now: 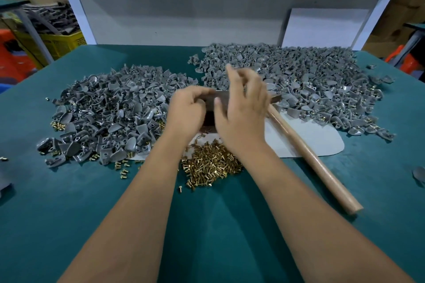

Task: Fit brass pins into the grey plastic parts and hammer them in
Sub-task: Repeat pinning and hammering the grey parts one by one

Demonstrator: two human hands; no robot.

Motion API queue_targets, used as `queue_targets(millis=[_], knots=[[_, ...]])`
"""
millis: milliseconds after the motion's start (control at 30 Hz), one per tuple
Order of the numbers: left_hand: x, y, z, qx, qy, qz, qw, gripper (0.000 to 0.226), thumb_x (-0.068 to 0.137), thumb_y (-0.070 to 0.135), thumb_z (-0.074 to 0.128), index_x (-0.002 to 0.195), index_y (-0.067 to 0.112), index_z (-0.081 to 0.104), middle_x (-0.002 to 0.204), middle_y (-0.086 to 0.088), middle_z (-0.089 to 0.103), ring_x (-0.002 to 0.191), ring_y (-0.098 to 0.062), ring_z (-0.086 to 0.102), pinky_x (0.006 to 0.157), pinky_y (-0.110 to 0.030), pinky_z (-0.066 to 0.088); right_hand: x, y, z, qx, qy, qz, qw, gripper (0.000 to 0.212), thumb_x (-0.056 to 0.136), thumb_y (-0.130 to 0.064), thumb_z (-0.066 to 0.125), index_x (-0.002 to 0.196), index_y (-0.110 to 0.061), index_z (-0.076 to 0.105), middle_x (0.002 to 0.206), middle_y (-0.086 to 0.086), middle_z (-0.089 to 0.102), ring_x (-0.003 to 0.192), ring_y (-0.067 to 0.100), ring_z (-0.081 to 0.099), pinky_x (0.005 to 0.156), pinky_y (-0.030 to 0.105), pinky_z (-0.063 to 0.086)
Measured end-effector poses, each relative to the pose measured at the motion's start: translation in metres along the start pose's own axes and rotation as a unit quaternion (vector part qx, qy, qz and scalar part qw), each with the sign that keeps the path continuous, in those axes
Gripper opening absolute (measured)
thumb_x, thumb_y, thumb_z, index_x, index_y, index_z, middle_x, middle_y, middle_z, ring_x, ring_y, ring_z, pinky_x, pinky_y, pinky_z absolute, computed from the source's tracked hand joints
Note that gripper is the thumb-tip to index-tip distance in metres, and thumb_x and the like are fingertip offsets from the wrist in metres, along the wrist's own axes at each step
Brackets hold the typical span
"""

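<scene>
My left hand (188,108) hovers at the left end of a dark metal block (210,116) in the middle of the table, its fingers curled; what they hold is hidden. My right hand (241,108) is over the block's right side, blurred, with its fingers loosely spread and nothing seen in it. A heap of brass pins (211,163) lies just in front of the block, between my forearms. One pile of grey plastic parts (108,112) spreads to the left, and a larger pile (299,76) to the right. The hammer (317,163), with a wooden handle, lies unheld at the right.
A white sheet (310,142) lies under the hammer and the block on the green table (69,213). Stray pins (57,125) sit by the left pile. A grey back panel (184,11) closes the far edge. A yellow crate (57,43) stands beyond the left corner.
</scene>
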State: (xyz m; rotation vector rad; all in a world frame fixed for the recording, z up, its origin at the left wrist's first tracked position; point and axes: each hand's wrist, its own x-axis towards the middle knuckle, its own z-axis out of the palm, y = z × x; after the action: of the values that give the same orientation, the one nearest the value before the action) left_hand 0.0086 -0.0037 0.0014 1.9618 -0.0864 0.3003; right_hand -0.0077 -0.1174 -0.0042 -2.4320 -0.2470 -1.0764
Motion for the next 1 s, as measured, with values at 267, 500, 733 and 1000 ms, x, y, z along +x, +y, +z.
queue_targets(millis=[267,500,733,1000], knots=[[0.008,-0.017,-0.055,0.245,-0.018,-0.094,0.965,0.039,0.075,0.001,0.052,0.081,0.033,0.073,0.081,0.003,0.068,0.076,-0.035,0.061,0.068,-0.038,0.052,-0.021,-0.023,0.010,-0.017,-0.302,-0.125,0.945,0.026,0.087,-0.026,0.052,0.103,-0.010,0.064,0.103,0.008,0.055,0.101,0.029,0.045,0.083,0.039,0.043],[0.006,-0.015,-0.061,0.307,-0.093,-0.074,0.944,0.017,0.072,0.029,0.060,0.062,0.040,0.068,0.094,0.006,0.071,0.119,-0.030,0.047,0.111,-0.051,0.030,-0.014,-0.015,0.009,0.081,-0.326,-0.088,0.938,0.022,0.088,-0.010,0.056,0.103,-0.012,0.073,0.099,0.010,0.058,0.099,0.029,0.052,0.081,0.036,0.044],[0.004,-0.011,-0.063,0.373,-0.097,-0.066,0.920,0.007,0.075,0.026,0.070,0.071,0.031,0.073,0.091,0.002,0.071,0.126,-0.026,0.035,0.116,-0.050,0.021,-0.011,-0.010,0.002,0.113,-0.325,-0.053,0.937,0.024,0.086,-0.005,0.058,0.102,-0.014,0.073,0.104,0.002,0.065,0.096,0.020,0.058,0.083,0.029,0.046],[0.007,-0.014,-0.038,0.176,0.091,0.028,0.980,0.007,0.087,0.026,0.071,0.091,0.028,0.076,0.075,0.011,0.066,0.071,-0.010,0.059,0.068,-0.028,0.048,-0.009,-0.015,-0.001,0.100,-0.372,-0.089,0.919,0.027,0.080,0.003,0.051,0.097,-0.008,0.068,0.098,0.010,0.057,0.093,0.026,0.056,0.080,0.040,0.047]])
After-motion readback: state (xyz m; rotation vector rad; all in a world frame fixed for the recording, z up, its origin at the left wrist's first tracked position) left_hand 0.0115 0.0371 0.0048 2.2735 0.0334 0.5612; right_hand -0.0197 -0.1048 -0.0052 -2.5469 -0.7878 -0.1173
